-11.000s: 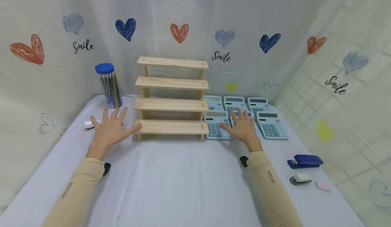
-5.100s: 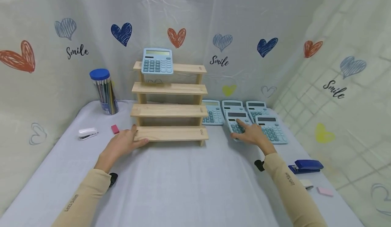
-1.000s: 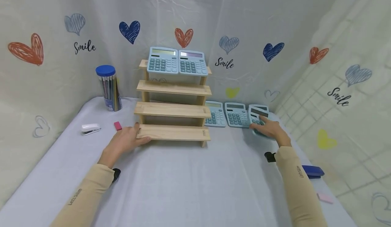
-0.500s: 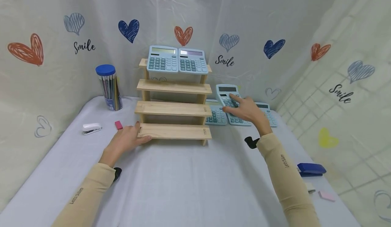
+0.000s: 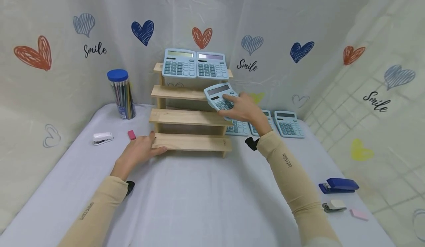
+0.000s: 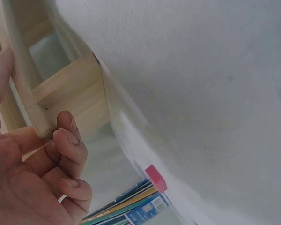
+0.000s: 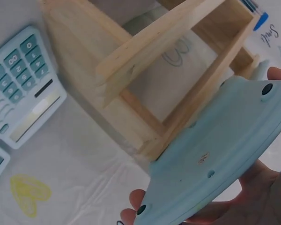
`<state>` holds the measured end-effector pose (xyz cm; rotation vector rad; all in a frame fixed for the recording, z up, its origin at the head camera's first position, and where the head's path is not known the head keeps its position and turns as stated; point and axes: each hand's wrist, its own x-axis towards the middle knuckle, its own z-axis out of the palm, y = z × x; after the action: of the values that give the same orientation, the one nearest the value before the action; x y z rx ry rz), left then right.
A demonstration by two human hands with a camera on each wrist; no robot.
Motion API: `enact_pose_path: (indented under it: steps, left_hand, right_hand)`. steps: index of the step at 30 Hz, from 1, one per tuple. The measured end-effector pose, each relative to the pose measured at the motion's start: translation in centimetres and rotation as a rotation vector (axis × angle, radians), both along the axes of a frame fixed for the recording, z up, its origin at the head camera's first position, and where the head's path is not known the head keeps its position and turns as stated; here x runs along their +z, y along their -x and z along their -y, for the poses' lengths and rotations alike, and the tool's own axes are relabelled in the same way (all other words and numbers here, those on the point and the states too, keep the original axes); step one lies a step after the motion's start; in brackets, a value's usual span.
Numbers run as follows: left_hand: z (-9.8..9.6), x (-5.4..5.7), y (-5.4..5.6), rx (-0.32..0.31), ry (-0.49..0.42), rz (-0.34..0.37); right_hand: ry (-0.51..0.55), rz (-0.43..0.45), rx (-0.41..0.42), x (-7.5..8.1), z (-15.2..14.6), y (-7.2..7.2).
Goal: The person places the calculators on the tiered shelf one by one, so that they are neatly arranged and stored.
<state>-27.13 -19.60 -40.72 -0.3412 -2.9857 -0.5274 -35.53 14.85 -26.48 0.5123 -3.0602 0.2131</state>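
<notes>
My right hand (image 5: 246,109) grips a light blue calculator (image 5: 218,90), held tilted in the air at the right end of the second tier from the top. In the right wrist view the underside of this calculator (image 7: 210,150) shows, with fingers at its edges. Two more calculators (image 5: 179,64) stand side by side on the top tier of the wooden four-tier rack (image 5: 189,117). At the rack's lower left, my left hand (image 5: 137,151) pinches the end of the bottom board (image 6: 25,89) between thumb and fingers.
Three calculators (image 5: 289,126) lie right of the rack, partly behind my right hand. To the left are a blue-lidded pencil tub (image 5: 122,95), a white stapler (image 5: 102,138) and a red eraser (image 5: 131,134). A blue stapler (image 5: 339,185), a small stapler (image 5: 334,205) and a pink eraser (image 5: 358,214) sit right.
Two calculators have come onto the top tier. A third has been lifted from the right group and carried left to the rack. My left hand has taken hold of the bottom board.
</notes>
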Motion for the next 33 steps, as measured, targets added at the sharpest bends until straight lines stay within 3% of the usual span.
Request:
enact_pose_path:
  steps: [11,20,29,33]
  left_hand:
    - [0.1,0.1,-0.1,0.002,-0.004,-0.018]
    - [-0.1,0.5,-0.1,0.000,-0.012,-0.007]
    - [0.0,0.5,-0.1,0.006,-0.002,0.017]
    - [0.0,0.4,0.0,0.004,-0.002,0.018]
  right_hand:
    - [-0.009,-0.054,-0.009,0.1,4.7,1.6]
    - [-0.029,-0.083,-0.113,-0.9,8.5,3.2]
    - [-0.093,-0.105,0.080,-1.5,11.5,3.6]
    - [-0.074,-0.127,0.100,-2.2,12.9,3.7]
